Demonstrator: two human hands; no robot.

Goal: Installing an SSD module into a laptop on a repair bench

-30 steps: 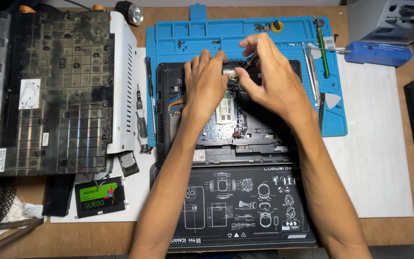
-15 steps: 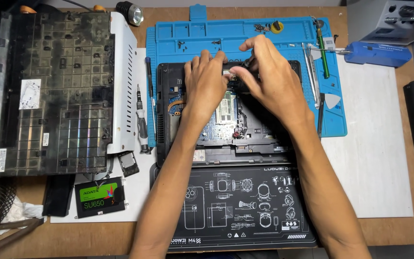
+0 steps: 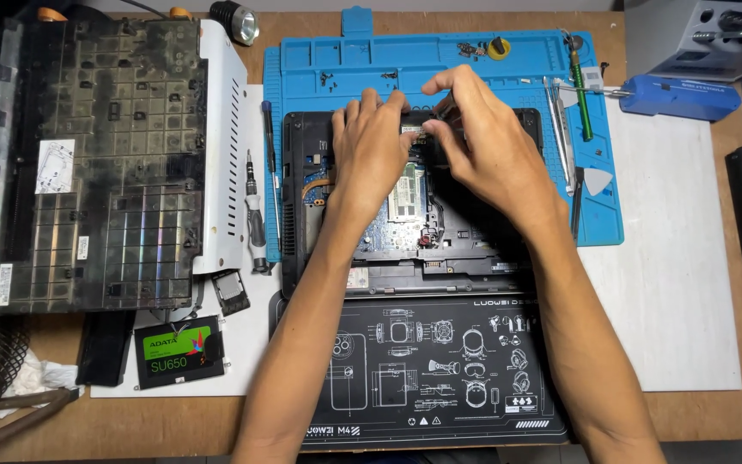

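Observation:
An opened black laptop base [image 3: 298, 206] lies on a blue repair mat [image 3: 319, 73], its circuit board and a green memory module [image 3: 407, 193] exposed. My left hand [image 3: 369, 150] rests flat on the board, fingertips pressing at the far edge. My right hand [image 3: 483, 146] hovers beside it, thumb and fingers pinching a small dark part near the top edge of the base. What exactly the fingers grip is hidden.
A removed keyboard panel [image 3: 100, 163] lies at left. A black drive [image 3: 179, 351] sits below it. Screwdrivers [image 3: 255, 215] lie beside the laptop, more tools [image 3: 579, 86] at the mat's right. A black printed mat [image 3: 440, 369] is at front, a blue tool [image 3: 676, 94] far right.
My right hand has shifted slightly and lifted its fingers at the laptop's far edge. The left hand has stayed pressed on the board.

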